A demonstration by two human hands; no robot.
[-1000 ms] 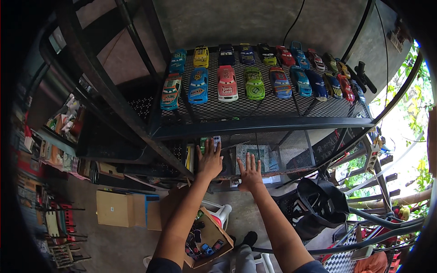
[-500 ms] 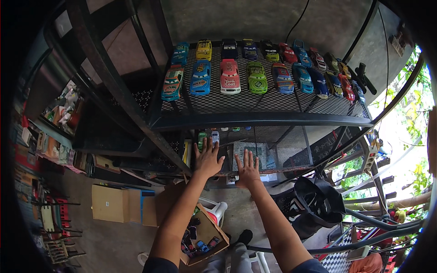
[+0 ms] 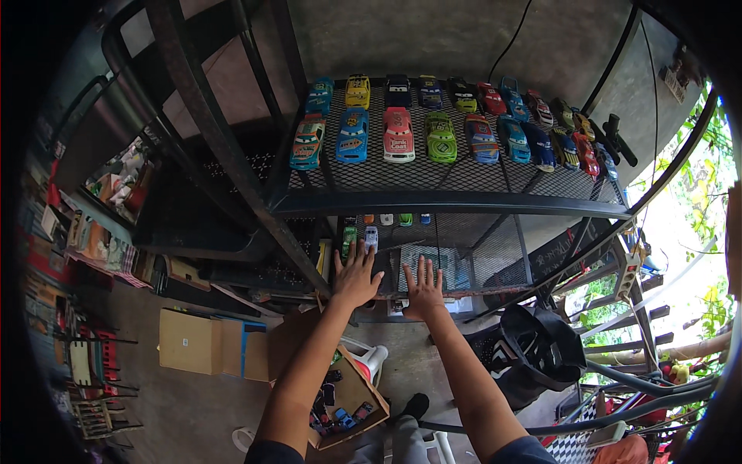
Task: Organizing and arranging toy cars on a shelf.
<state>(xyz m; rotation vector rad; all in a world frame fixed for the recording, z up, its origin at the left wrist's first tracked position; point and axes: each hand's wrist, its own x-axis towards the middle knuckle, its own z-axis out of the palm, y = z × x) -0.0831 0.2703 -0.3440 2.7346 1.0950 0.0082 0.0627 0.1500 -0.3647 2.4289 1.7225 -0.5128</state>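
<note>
My left hand (image 3: 356, 280) is open, fingers spread, at the front of the lower mesh shelf (image 3: 495, 267). Just beyond its fingertips stand a silver toy car (image 3: 372, 238) and a green toy car (image 3: 349, 241), both partly covered by the fingers. To the right, my right hand (image 3: 423, 291) is also open over the shelf's front edge, holding nothing. Whether either palm touches the shelf I cannot tell. On the upper mesh shelf (image 3: 371, 179) several toy cars stand in two rows, among them a pink car (image 3: 399, 134) and a lime green car (image 3: 440, 138).
Below my left arm sits an open cardboard box (image 3: 376, 414) with toy cars inside, beside a white stool (image 3: 372, 360). Another cardboard flap (image 3: 185, 340) lies left. A black bag (image 3: 541, 348) stands right. A black metal post (image 3: 224, 147) rises left of the shelves.
The view has shifted slightly, so the shelves appear a little further right and more of the lower shelf's cars show. Both hands stay open in nearly the same place.
</note>
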